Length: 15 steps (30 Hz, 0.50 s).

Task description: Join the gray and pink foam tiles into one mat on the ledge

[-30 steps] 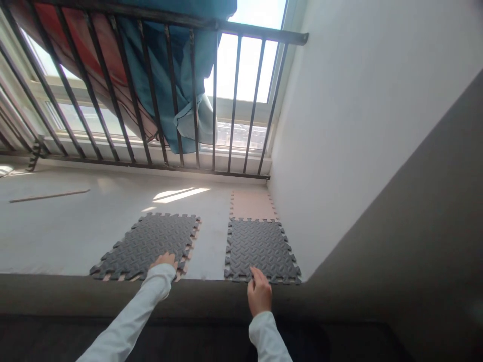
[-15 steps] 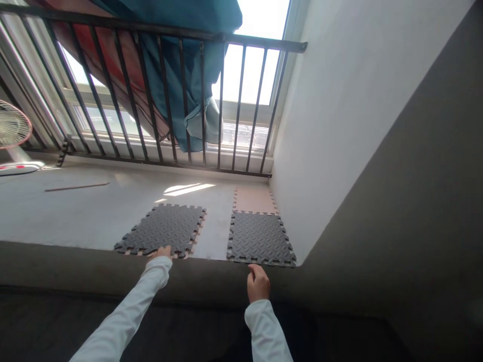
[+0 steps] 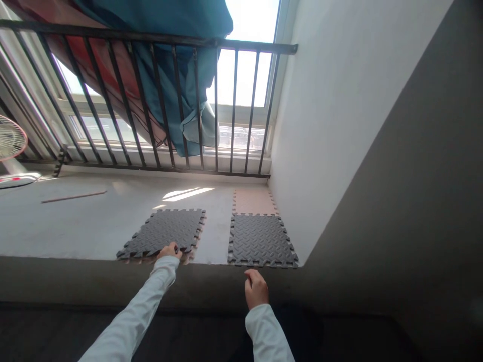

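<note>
Two dark grey foam puzzle mats lie on a pale floor beyond a dark ledge. My left hand grips the near edge of the left mat, which lies on top of a tan mat, fingers curled over the edge. My right hand hovers over the dark ledge just short of the right mat, fingers loosely curled and holding nothing. A tan mat joins the right mat's far edge beside the wall. Both arms wear white sleeves.
A black metal railing runs in front of a bright window, with blue and red cloth draped over it. A white wall stands at the right. A fan and a thin stick are at the left.
My right hand has come back off the right mat onto the ledge. My left hand has curled around the left mat's near edge. The view has tilted and a fan has come into sight.
</note>
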{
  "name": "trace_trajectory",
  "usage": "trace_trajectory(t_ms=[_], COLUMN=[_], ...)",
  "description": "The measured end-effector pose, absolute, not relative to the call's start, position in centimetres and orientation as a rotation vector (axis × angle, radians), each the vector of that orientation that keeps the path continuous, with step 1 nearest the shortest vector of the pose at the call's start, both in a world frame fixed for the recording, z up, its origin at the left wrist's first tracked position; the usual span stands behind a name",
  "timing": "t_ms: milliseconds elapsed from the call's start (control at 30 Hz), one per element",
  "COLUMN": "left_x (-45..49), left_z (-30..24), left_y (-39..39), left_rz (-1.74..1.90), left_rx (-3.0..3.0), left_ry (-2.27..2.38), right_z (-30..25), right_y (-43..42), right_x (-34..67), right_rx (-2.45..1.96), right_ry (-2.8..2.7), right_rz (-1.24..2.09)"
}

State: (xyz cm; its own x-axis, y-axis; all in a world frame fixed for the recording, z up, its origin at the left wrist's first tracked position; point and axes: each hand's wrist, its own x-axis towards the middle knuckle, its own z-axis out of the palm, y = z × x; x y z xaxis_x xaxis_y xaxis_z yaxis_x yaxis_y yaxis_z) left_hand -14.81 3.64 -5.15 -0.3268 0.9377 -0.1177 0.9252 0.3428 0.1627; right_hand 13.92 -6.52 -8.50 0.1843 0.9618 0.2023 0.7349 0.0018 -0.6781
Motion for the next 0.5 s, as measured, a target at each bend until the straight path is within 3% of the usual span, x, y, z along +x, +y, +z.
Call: trace_trajectory(t_ms=[167,300,500], left_x=[-10.8,-6.5,-1.8], left_z=[-1.7,1.1,-1.3], left_y=[8.5,13.3,14.6], left_rz=[0.630,0.970,0.881], left_rx=[1.817,2.033,1.980], left_ry=[2.357,2.024,1.701], right_z=[-8.8,-9.5,-10.1], right_y=[-6.8,-6.8,-6.6], right_x=[13.4,13.2,13.8], right_rx=[-1.760,-1.781,-1.835], right_ry=[-1.614,-1.628,-1.600], right_rz=[0.401,0.375,0.373])
